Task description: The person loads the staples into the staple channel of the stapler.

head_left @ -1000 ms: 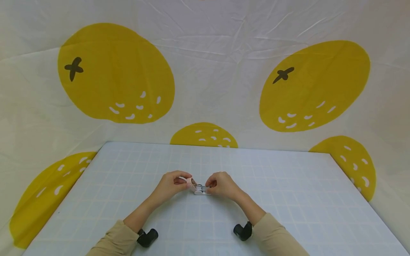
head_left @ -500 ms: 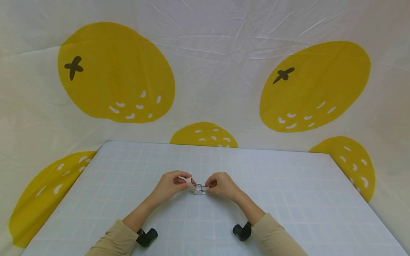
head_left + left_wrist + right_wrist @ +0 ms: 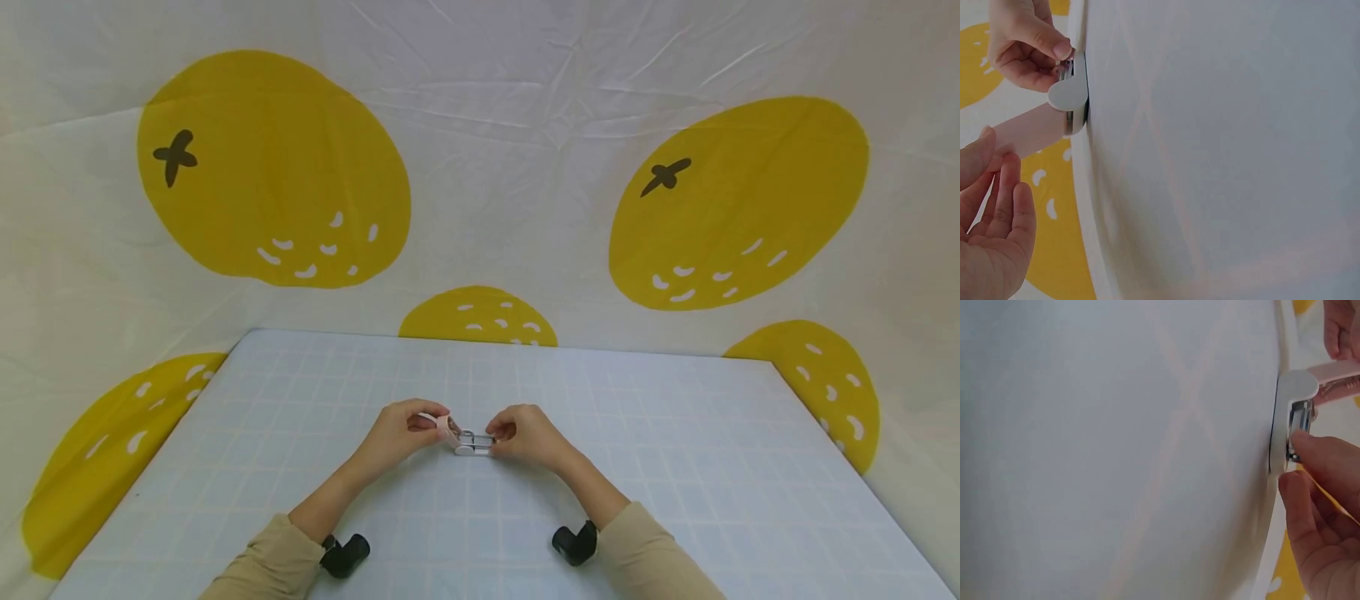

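A small stapler with a white base and pink top arm stands on the table, its top swung up and back to the left. My left hand pinches the pink arm between thumb and fingertips. At the stapler's right end is my right hand, gripping it with the thumb on the metal staple channel and a forefinger by the end of the base. The right thumb hides part of the channel. Inside the raised arm a spring shows in the right wrist view.
The table wears a pale blue cloth with a faint grid. Behind it hangs a white sheet printed with large yellow fruit. Black wrist cameras sit on both forearms, below tan sleeves.
My right hand has shifted slightly to the right along the stapler, showing more of the metal channel. The left hand keeps its pinch on the raised arm.
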`<state>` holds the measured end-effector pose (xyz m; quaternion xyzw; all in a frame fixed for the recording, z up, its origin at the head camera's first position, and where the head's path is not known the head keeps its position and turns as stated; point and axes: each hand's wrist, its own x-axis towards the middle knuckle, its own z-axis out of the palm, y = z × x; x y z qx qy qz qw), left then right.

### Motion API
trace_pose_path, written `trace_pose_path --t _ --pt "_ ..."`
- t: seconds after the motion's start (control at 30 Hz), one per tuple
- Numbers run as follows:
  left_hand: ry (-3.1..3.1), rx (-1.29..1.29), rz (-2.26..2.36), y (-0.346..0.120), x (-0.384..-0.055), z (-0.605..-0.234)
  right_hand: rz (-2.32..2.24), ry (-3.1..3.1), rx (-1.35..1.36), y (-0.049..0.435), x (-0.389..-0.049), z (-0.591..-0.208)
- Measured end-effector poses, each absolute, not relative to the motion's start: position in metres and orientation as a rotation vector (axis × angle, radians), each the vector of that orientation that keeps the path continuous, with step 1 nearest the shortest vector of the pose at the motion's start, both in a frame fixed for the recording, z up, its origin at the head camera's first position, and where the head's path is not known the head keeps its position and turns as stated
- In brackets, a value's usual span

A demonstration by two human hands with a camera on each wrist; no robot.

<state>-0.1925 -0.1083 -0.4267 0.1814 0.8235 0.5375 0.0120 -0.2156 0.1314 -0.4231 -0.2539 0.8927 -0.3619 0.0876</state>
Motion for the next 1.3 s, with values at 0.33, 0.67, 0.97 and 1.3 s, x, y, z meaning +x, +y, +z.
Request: trace_pose_path --t 0.33,0.67,0.97,1.3 --pt "2.561 0.548 1.671 -0.108 -0.193 -0.426 -1.214 2.526 -0.542 0.140 -0.217 -0.432" --pt "2.556 0.538 1.665 -0.105 -0.194 -0.427 -1.261 2.501 -0.426 0.138 -0.219 -0.434" --pt "2.548 0.544 1.692 -0.100 -0.194 -0.427 -1.261 2.499 -0.372 0.138 -0.217 -0.435" --pt "2.541 0.532 1.686 -0.099 -0.193 -0.427 -1.308 2.471 -0.340 0.141 -0.218 -0.437"
